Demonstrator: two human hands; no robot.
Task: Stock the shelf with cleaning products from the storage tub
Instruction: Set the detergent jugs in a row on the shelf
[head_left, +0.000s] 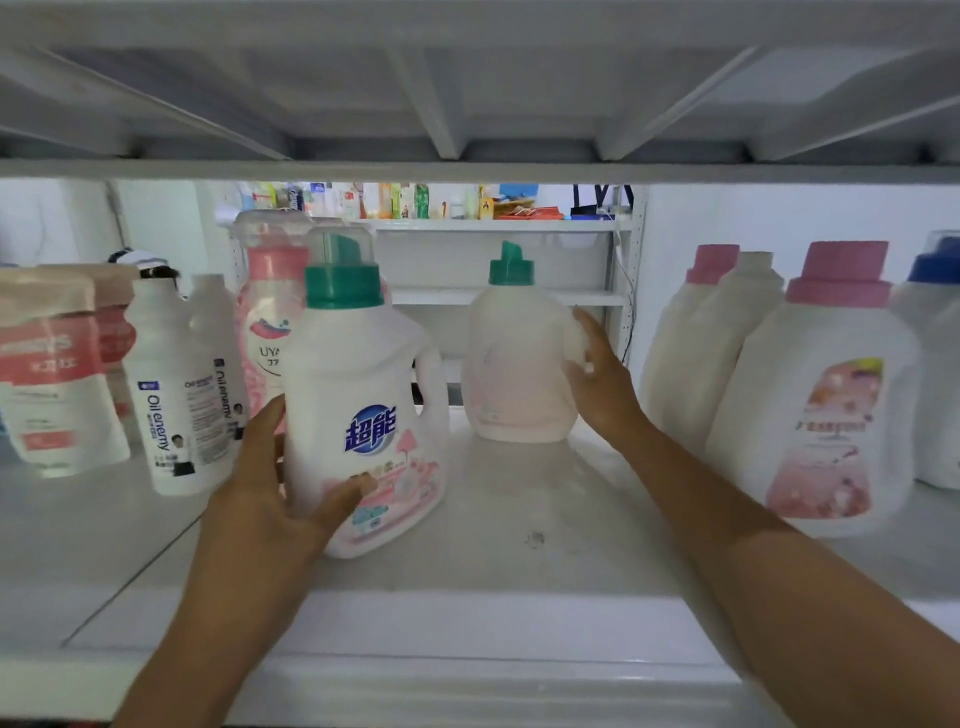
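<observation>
One white detergent jug (363, 395), green cap (343, 286), pink-flowered label (387, 467), upright

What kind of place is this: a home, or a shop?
Most likely a shop or its stockroom. The white metal shelf holds rows of detergent bottles, several pink-capped ones among them, and a second rack behind carries many small packaged goods.

Front jug (363, 415): "超能". White bottle (166, 395): "Oil enemy". Pink bottle (267, 332): "UYA", partly hidden.
</observation>
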